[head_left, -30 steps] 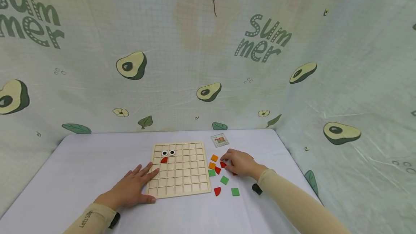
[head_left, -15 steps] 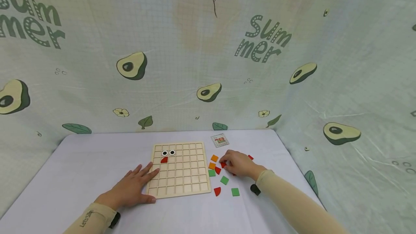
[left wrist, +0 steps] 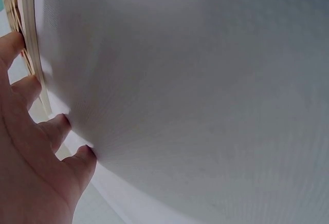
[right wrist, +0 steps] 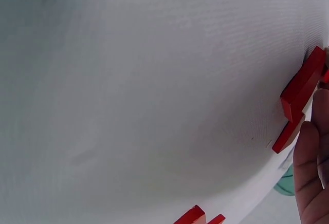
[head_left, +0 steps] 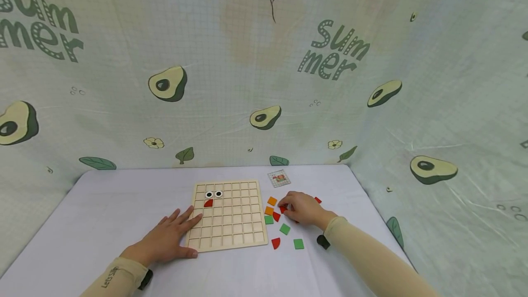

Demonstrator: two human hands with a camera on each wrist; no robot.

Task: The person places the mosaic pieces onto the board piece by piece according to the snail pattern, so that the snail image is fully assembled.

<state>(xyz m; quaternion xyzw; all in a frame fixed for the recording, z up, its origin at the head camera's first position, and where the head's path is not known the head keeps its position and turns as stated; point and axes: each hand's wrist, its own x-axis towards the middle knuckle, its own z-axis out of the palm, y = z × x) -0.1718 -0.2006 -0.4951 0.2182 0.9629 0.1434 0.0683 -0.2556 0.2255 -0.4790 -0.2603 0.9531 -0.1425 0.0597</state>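
Observation:
My left hand (head_left: 167, 237) lies with fingers spread at the left edge of a wooden grid board (head_left: 231, 230), its fingertips over the rim. In the left wrist view the fingers (left wrist: 25, 88) reach the board's side (left wrist: 32, 34). Two eye tiles (head_left: 213, 194) and a red quarter-circle tile (head_left: 208, 203) lie in the board's upper left cells. To the board's right, my right hand (head_left: 305, 208) pinches another red quarter-circle tile (head_left: 283, 210) between thumb and fingers, low over the table. The right wrist view shows red tiles (right wrist: 303, 88) beside its fingers.
Orange squares (head_left: 269, 211), green squares (head_left: 284, 228) and more red quarter-circles (head_left: 276, 243) lie scattered right of the board. A picture card (head_left: 279, 178) lies behind them. A printed cloth (head_left: 222, 68) hangs behind the white table (head_left: 123, 196).
My right hand has shifted very slightly, its fingertips closing in around the red tile, and a red tile behind the wrist shows more. My left hand and the board have stayed put.

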